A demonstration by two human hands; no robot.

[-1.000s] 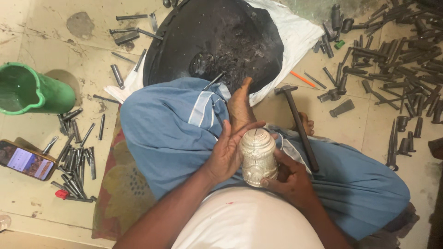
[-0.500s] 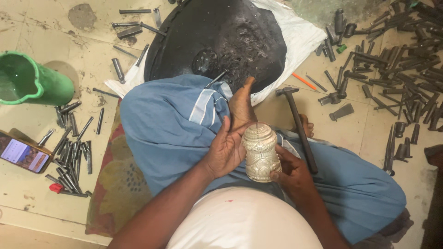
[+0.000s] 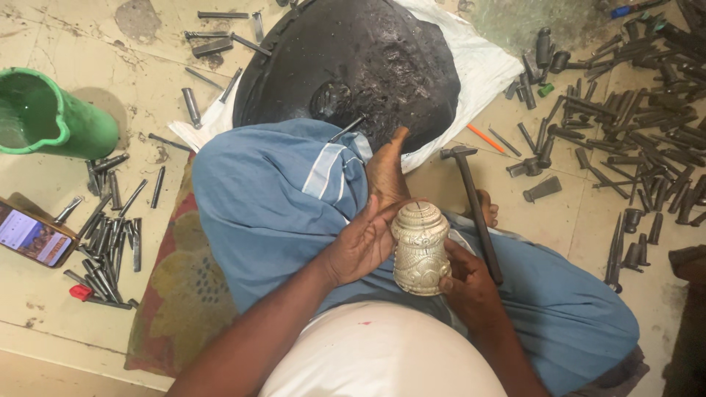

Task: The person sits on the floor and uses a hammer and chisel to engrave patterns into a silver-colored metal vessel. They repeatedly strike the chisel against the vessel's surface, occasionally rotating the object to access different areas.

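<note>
Flanking the embossed pot (image 3: 420, 248): hammer (image 3: 474, 200), scattered punches (image 3: 632, 125).

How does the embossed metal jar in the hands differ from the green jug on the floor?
The embossed metal jar is pale silvery with raised patterns; the green jug is plain and smooth. The jar is held between the left hand and right hand over the lap; the jug rests on the floor, untouched. The jar's top is domed, the jug's open.

I've got the small embossed silvery vessel (image 3: 420, 248) upright over my lap, near the middle of the scene. It's pale metal, barrel-shaped with a domed ribbed top and raised ornament around its body. My left hand (image 3: 360, 246) cups its left side, my right hand (image 3: 465, 283) grips its lower right.
</note>
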